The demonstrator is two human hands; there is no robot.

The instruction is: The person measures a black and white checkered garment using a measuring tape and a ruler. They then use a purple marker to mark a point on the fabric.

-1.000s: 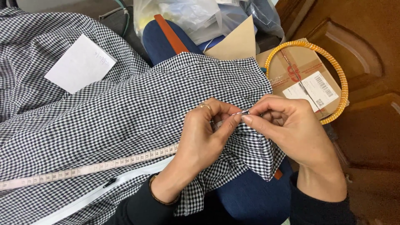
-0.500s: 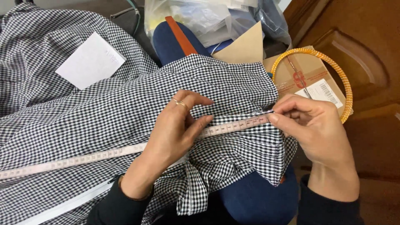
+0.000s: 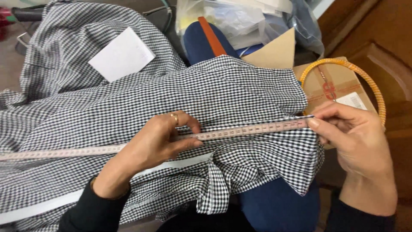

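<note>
Left hand (image 3: pixel 156 141): flat on the checked fabric (image 3: pixel 128 116), thumb and forefinger nipping the measuring tape (image 3: pixel 249 130) against the cloth partway along its length; a ring shows on one finger.
Right hand (image 3: pixel 352 137): fingers drawn together, pinching the free end of the tape at the right-hand edge of the fabric, just in front of the cardboard box (image 3: pixel 332 83).
Tape position: stretched taut and almost level between the two hands, lying on top of the fabric; the remainder runs off to the left edge of the view.
Fabric position: spread over the lap, draped across the blue-clad knees (image 3: pixel 274 206); a white strip (image 3: pixel 51 202) lies along its lower left part, below the tape.
Step in hand: judged to be a measurement across the cloth, the tape end set at the cloth edge and the left hand fixing the reading point.
Next move calls for: keeping the tape tight and flat with no sag, holding the end flush with the edge, and keeping the left thumb steady on the mark; the cloth beneath must stay smooth, since a fold under the tape would falsify the length.
Surroundings: white paper sheet (image 3: pixel 121 54) resting on the fabric at upper left; yellow hoop (image 3: pixel 369 81) lying around the cardboard box at right; clear plastic bags (image 3: pixel 240 17) beyond the knees; brown wooden panel (image 3: pixel 382 38) at far right.
</note>
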